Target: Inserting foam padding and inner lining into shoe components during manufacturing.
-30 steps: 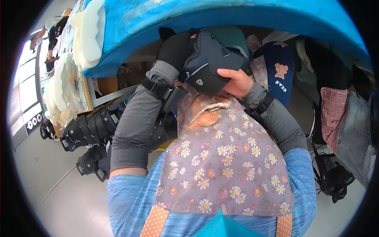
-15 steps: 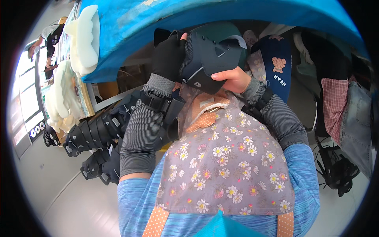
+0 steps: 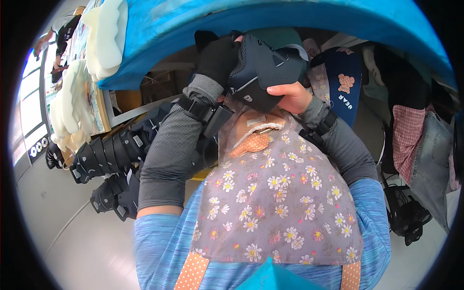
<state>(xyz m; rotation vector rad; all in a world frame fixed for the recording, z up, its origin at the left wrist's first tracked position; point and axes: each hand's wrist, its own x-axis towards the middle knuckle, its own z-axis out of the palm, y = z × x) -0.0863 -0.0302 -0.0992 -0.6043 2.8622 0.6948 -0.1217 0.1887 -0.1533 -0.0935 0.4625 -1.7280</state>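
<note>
Between my two hands is a dark navy and black sewn piece with a curved shell shape, mesh along one edge, a thin pale line and a small light mark. My left hand, in a black glove that bares the thumb tip, is closed around its left edge. My bare right hand pinches the lower right edge, the thumb lying on top. Fingers beneath the piece are hidden. Behind it a dark green rounded surface shows in part.
A blue-covered table edge curves across the far side. White wavy foam pieces lie at the far left. Below them are nested stacks of black sewn pieces. Another person's leg and dangling black straps are at the right.
Both hands and the dark piece have shifted slightly right in the view, and the piece has turned a little. Both grips look the same.
</note>
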